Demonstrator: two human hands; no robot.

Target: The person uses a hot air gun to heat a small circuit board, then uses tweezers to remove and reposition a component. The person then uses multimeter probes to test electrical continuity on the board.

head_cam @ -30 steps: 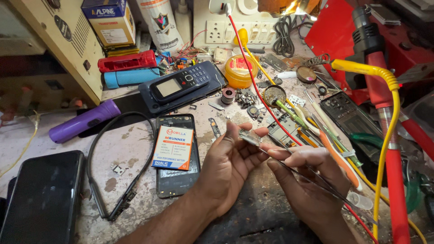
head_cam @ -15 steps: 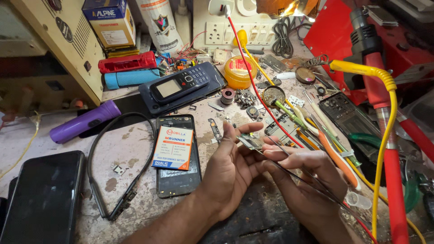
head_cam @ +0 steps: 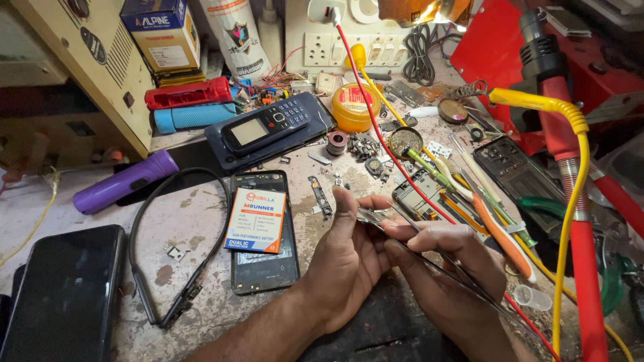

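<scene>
My left hand [head_cam: 342, 261] pinches a small thin metal part [head_cam: 368, 215] between thumb and fingers, above the bench's front middle. My right hand [head_cam: 446, 268] grips slim metal tweezers [head_cam: 429, 251], whose tips meet that part at my left fingertips. Just left of my hands lies an open phone body [head_cam: 263, 275], back up, with an orange-and-white battery [head_cam: 255, 220] resting on it. A bare circuit board [head_cam: 417, 199] lies right behind my fingers, crossed by a red wire [head_cam: 386, 151].
A dark keypad phone [head_cam: 265, 127], a purple torch [head_cam: 124, 182], a black neckband earphone [head_cam: 164, 268] and a black smartphone [head_cam: 57, 295] lie to the left. A yellow tin [head_cam: 354, 107], screwdrivers [head_cam: 500, 234] and a red hot-air tool [head_cam: 570, 194] crowd the right.
Both hands have stayed almost in place. The metal part and tweezer tips have dipped slightly toward me, and my left fingers have closed in on the part a little.
</scene>
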